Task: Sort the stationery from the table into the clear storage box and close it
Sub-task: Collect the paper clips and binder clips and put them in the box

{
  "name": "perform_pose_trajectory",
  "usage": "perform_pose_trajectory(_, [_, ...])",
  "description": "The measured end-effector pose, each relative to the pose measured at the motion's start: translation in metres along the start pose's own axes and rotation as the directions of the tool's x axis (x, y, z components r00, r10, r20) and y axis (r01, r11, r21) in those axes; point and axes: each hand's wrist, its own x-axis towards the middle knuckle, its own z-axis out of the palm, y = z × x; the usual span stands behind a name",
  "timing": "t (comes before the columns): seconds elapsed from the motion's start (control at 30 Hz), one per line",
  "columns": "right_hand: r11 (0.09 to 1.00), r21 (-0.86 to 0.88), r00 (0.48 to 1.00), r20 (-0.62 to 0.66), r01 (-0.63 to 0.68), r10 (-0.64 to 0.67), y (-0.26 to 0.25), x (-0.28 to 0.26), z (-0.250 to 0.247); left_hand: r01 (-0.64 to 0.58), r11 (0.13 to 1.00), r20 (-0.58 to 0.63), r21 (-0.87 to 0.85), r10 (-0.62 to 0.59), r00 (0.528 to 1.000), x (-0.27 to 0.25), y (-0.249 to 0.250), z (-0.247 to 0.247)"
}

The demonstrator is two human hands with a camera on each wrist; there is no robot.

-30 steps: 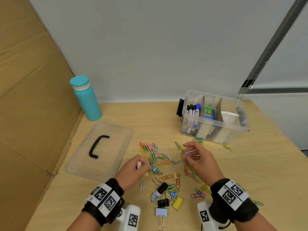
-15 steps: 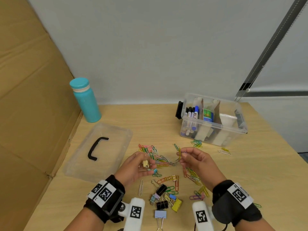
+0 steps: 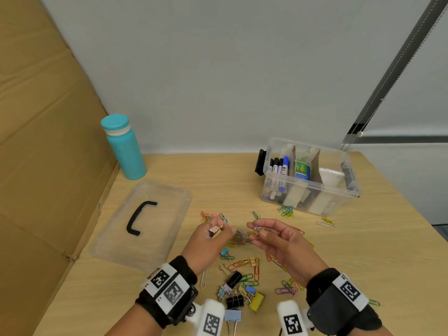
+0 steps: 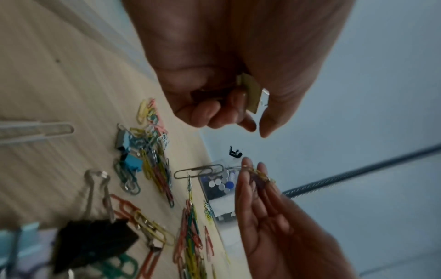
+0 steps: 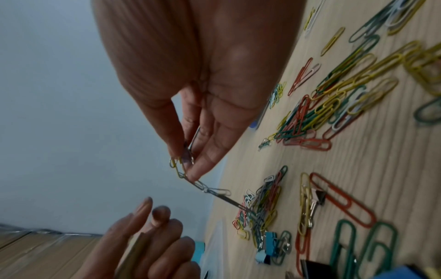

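Observation:
My left hand hovers over the paper clip pile and grips small binder clips, one pink and one tan; the left wrist view shows the tan clip between its curled fingers. My right hand pinches a small purple binder clip snagged with yellow paper clips. A chain of paper clips trails from it down to the pile. The clear storage box stands open at the back right, holding markers and cardboard dividers. Its lid lies flat on the left.
More binder clips and coloured paper clips lie near the table's front edge. A few clips lie by the box. A teal bottle stands at the back left beside a cardboard wall.
The left hand, which held a pink clip, has picked up a tan one as well and lifted a little. The right hand stays over the pile, still pinching the purple clip.

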Motion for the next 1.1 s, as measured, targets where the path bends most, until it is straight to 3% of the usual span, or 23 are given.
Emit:
perform_pose_trajectory(0.13, [0.999,-0.025,1.0,0.012,0.028,-0.028,0.0,-0.002,0.004,-0.206,0.965,0.093,0.162,0.193,0.977,-0.004,-0.001,0.002])
perform_pose_trajectory(0.33, [0.994,-0.087,0.998,0.008,0.063,-0.063,-0.001,-0.005,0.008,-0.336,0.903,0.219,0.269,0.283,0.934,-0.009,0.0,0.01])
perform_pose_trajectory(0.57, [0.991,-0.098,0.996,-0.003,0.091,-0.091,-0.002,-0.006,0.007,-0.335,0.877,0.182,0.344,0.288,0.94,-0.004,-0.005,0.01])
perform_pose_trajectory(0.8, [0.999,-0.031,0.984,-0.175,0.031,-0.036,-0.005,-0.007,-0.013,-0.145,0.934,-0.02,0.328,0.16,0.987,-0.004,-0.022,-0.013])
perform_pose_trajectory(0.9, [0.977,-0.201,0.979,-0.204,-0.072,0.03,-0.001,-0.01,-0.018,-0.075,0.939,-0.066,0.336,0.103,0.993,-0.003,-0.033,-0.028])
perform_pose_trajectory(0.97, [0.855,-0.506,0.985,-0.167,-0.117,0.036,0.006,-0.01,-0.021,-0.046,0.919,-0.061,0.391,0.076,0.995,-0.002,-0.043,-0.037])
perform_pose_trajectory(1.03, [0.54,-0.839,0.998,-0.064,-0.064,0.02,0.016,-0.009,-0.022,-0.027,0.875,-0.036,0.482,0.05,0.998,-0.001,-0.05,-0.042])
perform_pose_trajectory(1.1, [0.276,-0.961,0.997,0.038,0.017,0.074,0.025,-0.006,-0.018,-0.026,0.825,0.009,0.564,0.025,1.0,0.001,-0.051,-0.042])
